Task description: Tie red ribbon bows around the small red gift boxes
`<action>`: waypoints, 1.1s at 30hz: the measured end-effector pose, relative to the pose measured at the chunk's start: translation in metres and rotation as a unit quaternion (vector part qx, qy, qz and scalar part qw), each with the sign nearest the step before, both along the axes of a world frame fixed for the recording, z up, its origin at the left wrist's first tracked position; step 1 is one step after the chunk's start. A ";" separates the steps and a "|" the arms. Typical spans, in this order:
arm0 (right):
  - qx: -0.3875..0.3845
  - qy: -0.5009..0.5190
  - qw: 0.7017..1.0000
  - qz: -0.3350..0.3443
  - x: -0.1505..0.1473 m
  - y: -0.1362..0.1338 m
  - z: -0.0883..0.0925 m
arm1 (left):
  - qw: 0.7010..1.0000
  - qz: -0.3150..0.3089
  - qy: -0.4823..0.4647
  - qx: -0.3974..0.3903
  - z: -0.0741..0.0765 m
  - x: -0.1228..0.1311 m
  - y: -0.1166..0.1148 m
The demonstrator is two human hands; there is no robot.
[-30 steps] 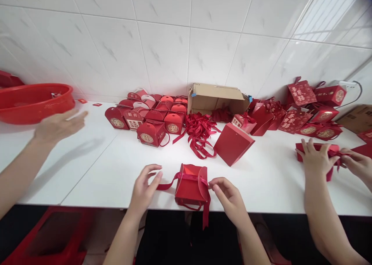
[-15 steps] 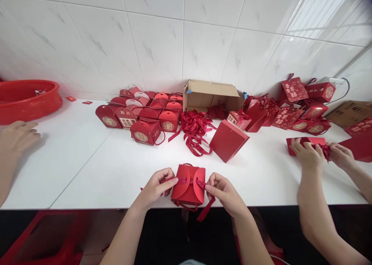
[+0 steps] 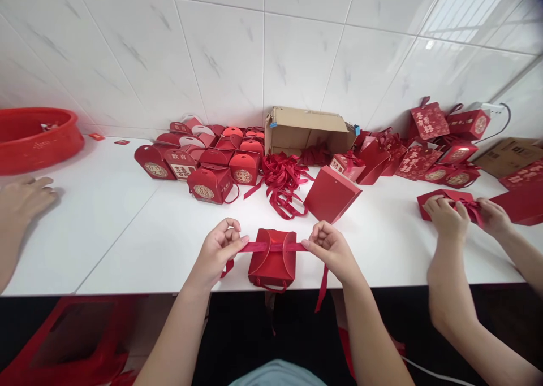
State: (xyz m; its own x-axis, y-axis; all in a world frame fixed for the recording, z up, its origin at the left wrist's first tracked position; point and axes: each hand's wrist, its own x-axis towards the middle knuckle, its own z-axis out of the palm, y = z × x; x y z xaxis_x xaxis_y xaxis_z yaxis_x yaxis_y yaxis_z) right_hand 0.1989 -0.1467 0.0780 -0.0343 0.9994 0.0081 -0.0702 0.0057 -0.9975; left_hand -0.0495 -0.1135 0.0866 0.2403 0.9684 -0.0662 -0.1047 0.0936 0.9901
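A small red box (image 3: 272,268) with two rounded flaps stands near the table's front edge. A dark red ribbon (image 3: 257,247) runs across it through the flaps, stretched straight and level. My left hand (image 3: 221,249) pinches the ribbon to the left of the box, with a loose end hanging under the fingers. To the right of the box, my right hand (image 3: 328,247) pinches the other side, and its tail dangles over the table edge. Neither hand touches the box itself.
Behind are red boxes (image 3: 210,183), a ribbon pile (image 3: 282,182), an open carton (image 3: 307,118) and a tilted red box (image 3: 331,195). A red basin (image 3: 38,148) and another person's hand (image 3: 27,202) are left; a person's hands (image 3: 449,216) work on a box at right.
My hands have moved apart and slightly up, drawing the ribbon out straight on both sides of the box. The whole view has shifted a little.
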 end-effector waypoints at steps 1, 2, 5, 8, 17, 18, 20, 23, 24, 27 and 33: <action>0.002 -0.013 1.000 -0.002 0.000 0.001 -0.003 | 1.000 0.005 0.008 -0.002 -0.003 0.000 0.000; 0.003 -0.025 1.000 -0.003 0.000 0.001 -0.007 | 1.000 0.008 0.018 -0.005 -0.006 -0.001 0.000; -0.008 -0.039 0.999 0.000 -0.001 -0.001 -0.020 | 0.999 0.008 0.049 -0.017 -0.019 -0.002 -0.001; -0.025 -0.025 0.999 0.000 -0.002 0.000 -0.030 | 0.997 0.006 0.070 -0.016 -0.029 -0.003 -0.002; 0.090 -0.153 0.983 -0.042 0.001 0.022 -0.033 | 0.971 0.090 0.192 0.111 -0.041 0.004 -0.003; 0.113 -0.192 0.972 -0.075 0.002 0.019 -0.032 | 0.951 0.125 0.238 0.155 -0.041 0.002 -0.007; 0.155 -0.245 0.945 -0.155 0.002 0.006 -0.030 | 0.902 0.196 0.314 0.223 -0.041 -0.003 -0.020; 0.146 -0.254 0.941 -0.172 -0.001 -0.019 -0.028 | 0.883 0.189 0.357 0.240 -0.040 -0.009 -0.044; 0.123 -0.246 0.951 -0.143 -0.003 -0.026 -0.029 | 0.888 0.156 0.365 0.230 -0.040 -0.010 -0.051; 0.028 -0.209 0.977 -0.033 -0.013 -0.038 -0.035 | 0.905 0.070 0.380 0.177 -0.042 -0.005 -0.062; -0.116 0.068 0.990 -0.033 -0.031 -0.028 -0.054 | 0.974 0.134 0.180 -0.009 -0.050 0.004 -0.045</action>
State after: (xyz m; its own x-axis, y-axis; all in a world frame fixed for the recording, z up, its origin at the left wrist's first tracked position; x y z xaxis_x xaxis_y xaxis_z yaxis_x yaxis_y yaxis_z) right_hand 0.1678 -0.1747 0.0239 0.0170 0.9750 -0.2214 -0.2110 -0.2129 -0.9540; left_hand -0.0458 -0.1588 0.0364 -0.0631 0.9911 -0.1175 0.2269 0.1289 0.9654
